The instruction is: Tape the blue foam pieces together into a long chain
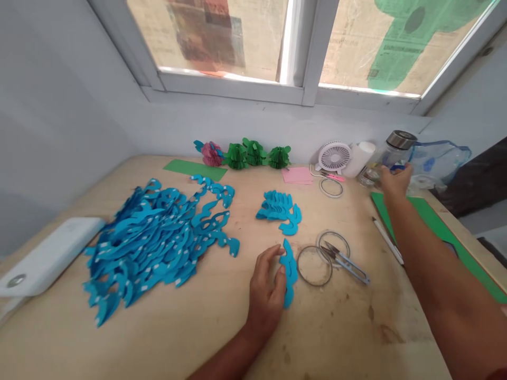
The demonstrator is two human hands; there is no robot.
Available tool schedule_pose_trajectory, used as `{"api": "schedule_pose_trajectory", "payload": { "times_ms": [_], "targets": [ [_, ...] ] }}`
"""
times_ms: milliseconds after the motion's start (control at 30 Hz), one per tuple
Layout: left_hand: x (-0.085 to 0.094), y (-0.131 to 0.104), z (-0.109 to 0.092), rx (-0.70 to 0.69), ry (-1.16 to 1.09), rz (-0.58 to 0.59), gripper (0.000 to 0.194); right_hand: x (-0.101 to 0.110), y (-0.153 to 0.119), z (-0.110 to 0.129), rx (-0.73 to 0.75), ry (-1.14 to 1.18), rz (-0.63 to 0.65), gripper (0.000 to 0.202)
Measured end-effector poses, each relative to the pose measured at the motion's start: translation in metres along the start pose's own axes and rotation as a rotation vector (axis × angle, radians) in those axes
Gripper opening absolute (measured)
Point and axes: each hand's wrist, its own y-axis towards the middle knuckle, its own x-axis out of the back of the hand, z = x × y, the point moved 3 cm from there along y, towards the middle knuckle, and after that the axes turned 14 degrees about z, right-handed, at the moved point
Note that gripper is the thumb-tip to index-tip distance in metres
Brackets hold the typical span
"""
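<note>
My left hand (266, 289) rests on the table with its fingers curved and apart, its thumb and fingertips against the left edge of a wavy blue paper strip (291, 277). Just beyond lies a small bunch of folded blue paper pieces (279, 206). My right hand (396, 180) reaches to the back right, in front of a clear bottle (390, 154) with a metal lid. Its fingers are closed around something with a blue part, too hidden to name. Thread snips (350, 268) lie across two thin rings (315, 266) right of the strip.
A big heap of blue scalloped paper with white patches (150, 243) covers the left, beside a white power bank (51, 256). Along the wall stand paper flowers (236, 155) and a small fan (335, 157). Green sheets (455, 248) and a white pen (388, 241) lie right.
</note>
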Motion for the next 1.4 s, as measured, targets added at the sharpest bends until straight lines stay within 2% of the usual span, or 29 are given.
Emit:
{"api": "schedule_pose_trajectory", "payload": {
  "times_ms": [33, 67, 167, 233, 267, 367, 400, 467, 567, 600, 667, 700, 767, 833, 900, 967, 1033, 1067, 1167, 1233, 1333, 1400],
  "targets": [
    [0.0, -0.001, 0.001, 0.015, -0.044, -0.025, 0.033, 0.004, -0.018, 0.01, -0.03, 0.029, 0.003, 0.061],
    [0.0, -0.001, 0.003, 0.033, -0.089, -0.048, 0.033, 0.007, -0.04, 0.023, 0.023, 0.081, 0.076, 0.058],
    [0.0, -0.002, 0.002, -0.029, -0.136, -0.125, 0.031, 0.015, -0.119, 0.067, 0.277, 0.18, 0.433, 0.043],
    [0.0, -0.002, 0.001, -0.057, -0.164, -0.151, 0.031, 0.025, -0.175, 0.087, 0.369, 0.152, 0.586, 0.037],
    [0.001, -0.001, -0.001, -0.064, -0.188, -0.17, 0.031, 0.032, -0.199, 0.093, 0.379, 0.154, 0.605, 0.035],
    [0.011, 0.003, -0.009, -0.057, -0.3, -0.235, 0.031, 0.05, -0.254, 0.093, 0.291, 0.257, 0.635, 0.029],
    [0.017, 0.004, -0.013, -0.056, -0.349, -0.264, 0.031, 0.054, -0.267, 0.091, 0.249, 0.307, 0.679, 0.028],
    [0.03, 0.006, -0.024, -0.049, -0.461, -0.298, 0.029, 0.062, -0.288, 0.085, 0.181, 0.424, 0.716, 0.027],
    [0.043, -0.003, -0.046, -0.01, -0.596, -0.273, 0.028, 0.071, -0.311, 0.081, 0.058, 0.554, 0.727, 0.026],
    [0.043, -0.011, -0.056, -0.038, -0.592, -0.279, 0.027, 0.073, -0.318, 0.082, 0.008, 0.608, 0.711, 0.025],
    [0.032, -0.037, -0.081, -0.206, -0.489, -0.27, 0.025, 0.071, -0.333, 0.085, -0.12, 0.776, 0.669, 0.027],
    [0.019, -0.052, -0.093, -0.29, -0.41, -0.194, 0.025, 0.068, -0.342, 0.089, -0.195, 0.898, 0.678, 0.028],
    [-0.015, -0.088, -0.113, -0.439, -0.264, 0.047, 0.018, 0.057, -0.36, 0.101, -0.344, 1.131, 0.729, 0.03],
    [-0.052, -0.124, -0.125, -0.579, -0.191, 0.34, 0.021, 0.043, -0.378, 0.117, -0.503, 1.322, 0.885, 0.032],
    [-0.083, -0.155, -0.132, -0.693, -0.16, 0.672, 0.03, 0.034, -0.394, 0.135, -0.602, 1.465, 0.953, 0.031],
    [-0.104, -0.176, -0.133, -0.643, -0.091, 0.976, 0.04, 0.029, -0.409, 0.154, -0.639, 1.551, 1.004, 0.029],
    [-0.117, -0.189, -0.134, -0.51, -0.05, 1.175, 0.049, 0.024, -0.427, 0.174, -0.634, 1.593, 1.115, 0.031],
    [-0.122, -0.193, -0.135, -0.432, -0.061, 1.216, 0.052, 0.022, -0.437, 0.183, -0.617, 1.589, 1.185, 0.031],
    [-0.135, -0.205, -0.133, -0.142, -0.189, 1.192, 0.051, 0.016, -0.468, 0.207, -0.487, 1.509, 1.34, 0.03],
    [-0.143, -0.216, -0.127, -0.015, -0.266, 1.254, 0.051, 0.014, -0.485, 0.216, -0.421, 1.422, 1.437, 0.03],
    [-0.143, -0.23, -0.114, 0.045, -0.381, 1.314, 0.061, 0.02, -0.496, 0.212, -0.391, 1.357, 1.464, 0.029],
    [-0.133, -0.233, -0.108, -0.004, -0.528, 1.305, 0.067, 0.028, -0.498, 0.198, -0.451, 1.361, 1.459, 0.027]
  ]
}}
